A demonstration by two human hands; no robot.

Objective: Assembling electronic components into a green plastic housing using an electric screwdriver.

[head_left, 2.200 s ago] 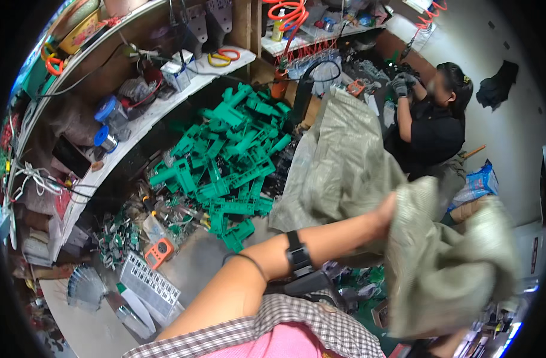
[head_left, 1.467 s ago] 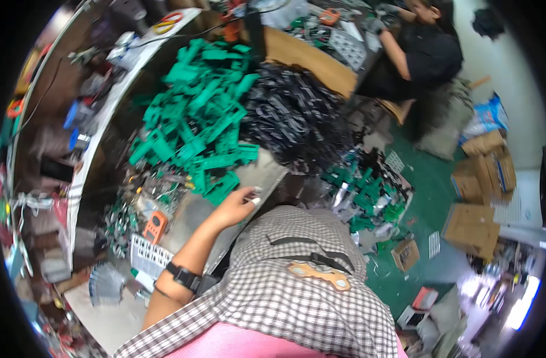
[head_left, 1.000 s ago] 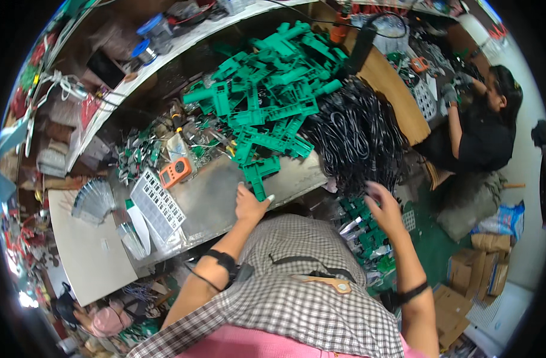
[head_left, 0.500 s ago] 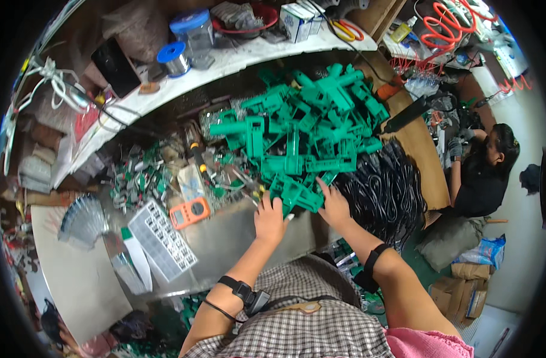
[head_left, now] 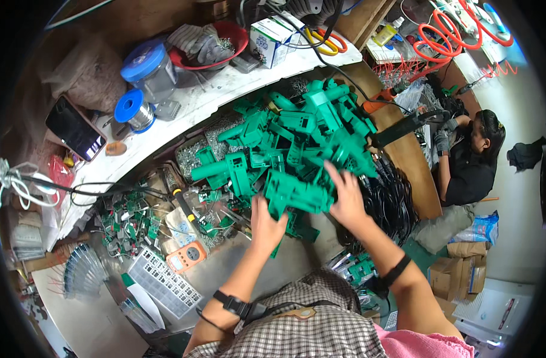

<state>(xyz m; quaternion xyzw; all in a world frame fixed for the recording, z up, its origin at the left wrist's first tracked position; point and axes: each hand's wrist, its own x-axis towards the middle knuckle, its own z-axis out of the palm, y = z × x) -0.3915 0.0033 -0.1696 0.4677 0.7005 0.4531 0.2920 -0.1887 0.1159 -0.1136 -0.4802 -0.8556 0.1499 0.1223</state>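
A heap of green plastic housings [head_left: 297,122] covers the middle of the bench. At its near edge lies a green plastic housing [head_left: 294,192], slightly smeared by motion, between my two hands. My left hand [head_left: 267,225] grips the left end of this housing, thumb apart from the fingers. On the other side my right hand [head_left: 347,197] has its fingers stretched out over the green parts, with the index finger pointing into the heap. Its thumb side is against the housing's right end. Another blurred housing [head_left: 351,154] sits just beyond the right fingertips.
Black cables [head_left: 389,197] are bundled right of the heap. To the left are small green-and-metal parts [head_left: 129,221], an orange multimeter [head_left: 186,256] and a white tray of small parts [head_left: 164,280]. A shelf [head_left: 225,74] runs behind, holding a solder spool [head_left: 134,111]. A co-worker [head_left: 473,158] sits at right.
The view has shifted, bringing the shelf nearer. The housing between my hands has shifted within the heap, and my right hand has moved from its side to reach over the parts.
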